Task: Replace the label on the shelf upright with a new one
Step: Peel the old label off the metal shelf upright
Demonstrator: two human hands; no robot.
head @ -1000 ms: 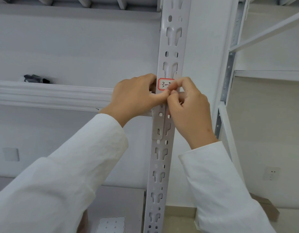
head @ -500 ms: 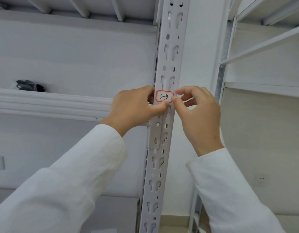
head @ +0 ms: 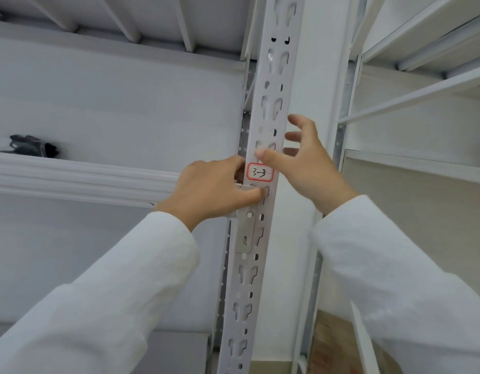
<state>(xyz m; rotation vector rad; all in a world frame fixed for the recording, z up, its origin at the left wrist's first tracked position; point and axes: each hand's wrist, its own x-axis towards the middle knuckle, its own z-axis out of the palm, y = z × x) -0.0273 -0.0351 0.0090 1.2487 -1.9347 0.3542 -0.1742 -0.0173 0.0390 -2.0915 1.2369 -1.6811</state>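
Sitting level, the label (head: 260, 172) runs crosswise on the vertical upright (head: 263, 109).

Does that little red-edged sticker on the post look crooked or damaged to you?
Nothing stands out. The label lies flat and roughly square on the shelf upright, reading 3-3, with no visible tear or lifted corner.

Both hands crowd the label (head: 260, 172); the upright (head: 274, 85) above stands clear.

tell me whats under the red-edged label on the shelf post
The label sits flat on the white slotted post. Whatever slots lie beneath it are covered.
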